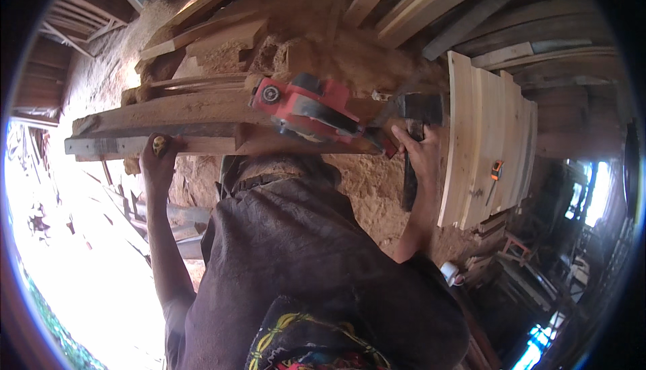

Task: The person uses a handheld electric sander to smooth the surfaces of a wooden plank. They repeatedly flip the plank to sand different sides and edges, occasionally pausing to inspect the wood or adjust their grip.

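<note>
My left hand (159, 161) is closed around an upright tool handle (159, 144) with a yellow and black rounded end. Its lower part is hidden, so I cannot tell its kind. The fist rests at the near edge of a wooden beam (205, 144), towards its left end. My right hand (420, 151) is wrapped around the handle of a hammer (422, 109), whose dark, blocky head lies beyond my fingers. Between my hands, a red and black electric hand planer (306, 107) lies on the wood, nearer to the right hand.
Pale planed boards (481, 148) are stacked at the right, with an orange and black tool (496, 171) on top. Offcuts (222, 40) and sawdust lie beyond the beam. Long timbers (444, 0) lean at the far right. A white container (451, 274) stands at the lower right.
</note>
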Motion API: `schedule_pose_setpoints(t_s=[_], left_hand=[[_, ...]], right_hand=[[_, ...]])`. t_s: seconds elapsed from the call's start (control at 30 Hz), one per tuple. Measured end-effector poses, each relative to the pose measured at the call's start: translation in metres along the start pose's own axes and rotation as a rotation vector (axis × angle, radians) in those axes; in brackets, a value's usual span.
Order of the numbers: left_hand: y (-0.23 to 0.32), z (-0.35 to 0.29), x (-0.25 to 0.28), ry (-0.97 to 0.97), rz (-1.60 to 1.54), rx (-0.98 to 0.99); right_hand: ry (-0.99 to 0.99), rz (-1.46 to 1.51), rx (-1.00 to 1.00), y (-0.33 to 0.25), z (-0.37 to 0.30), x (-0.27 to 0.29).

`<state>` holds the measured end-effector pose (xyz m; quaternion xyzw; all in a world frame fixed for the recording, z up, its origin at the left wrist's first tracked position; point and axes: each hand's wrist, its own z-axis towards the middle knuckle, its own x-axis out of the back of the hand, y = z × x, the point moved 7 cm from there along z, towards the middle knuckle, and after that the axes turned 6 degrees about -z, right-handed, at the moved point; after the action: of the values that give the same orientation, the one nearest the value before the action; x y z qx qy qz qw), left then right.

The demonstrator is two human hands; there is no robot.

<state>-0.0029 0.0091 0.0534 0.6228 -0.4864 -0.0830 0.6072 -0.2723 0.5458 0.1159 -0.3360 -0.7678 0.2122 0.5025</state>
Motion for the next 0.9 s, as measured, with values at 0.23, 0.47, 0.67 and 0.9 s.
schedule_pose_setpoints(t_s=[0.23, 0.47, 0.67, 0.9], left_hand=[[0.127, -0.007, -0.041, -0.083, -0.155, -0.265], [0.287, -0.063, -0.170, -0.416, -0.048, -1.015], [0.318, -0.144, -0.275, -0.744, 0.181, -1.484], [0.276, -0.181, -0.343, -1.022, 0.196, -1.568]], right_hand=[[-0.080, -0.299, 0.016, 0.109, 0.021, 0.002], [0.020, -0.483, 0.161, 0.099, 0.025, -0.008], [0.069, -0.169, 0.314, 0.063, -0.007, 0.006], [-0.392, 1.003, -0.045, 0.019, -0.023, -0.014]])
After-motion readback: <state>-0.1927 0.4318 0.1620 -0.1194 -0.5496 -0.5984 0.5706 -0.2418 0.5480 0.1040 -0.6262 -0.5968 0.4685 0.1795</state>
